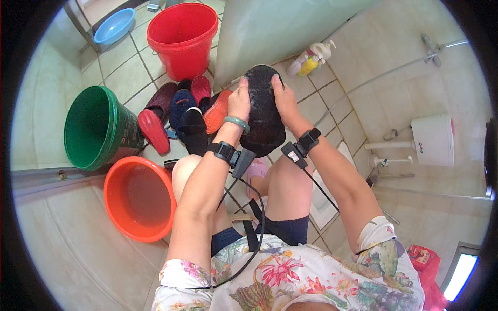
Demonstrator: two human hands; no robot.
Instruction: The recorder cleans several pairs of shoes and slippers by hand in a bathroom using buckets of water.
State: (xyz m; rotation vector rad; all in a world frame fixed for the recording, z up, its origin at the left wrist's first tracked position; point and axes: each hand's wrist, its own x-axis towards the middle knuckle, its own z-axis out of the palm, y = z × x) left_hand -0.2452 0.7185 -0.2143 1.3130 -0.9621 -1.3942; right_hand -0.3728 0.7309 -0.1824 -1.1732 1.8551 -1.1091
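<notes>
While aloft, black shoe [263, 115] fore-and-aft

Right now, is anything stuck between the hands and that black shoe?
No, nothing I can see. The bare left hand and right hand hold the black shoe from opposite sides, thumbs right against it. Fingers behind it are hidden.

A blue basin [115, 27] lies at the upper left. Bottles [308, 66] stand near the wall [371, 44]. A white tank [433, 145] is at the right.
</notes>
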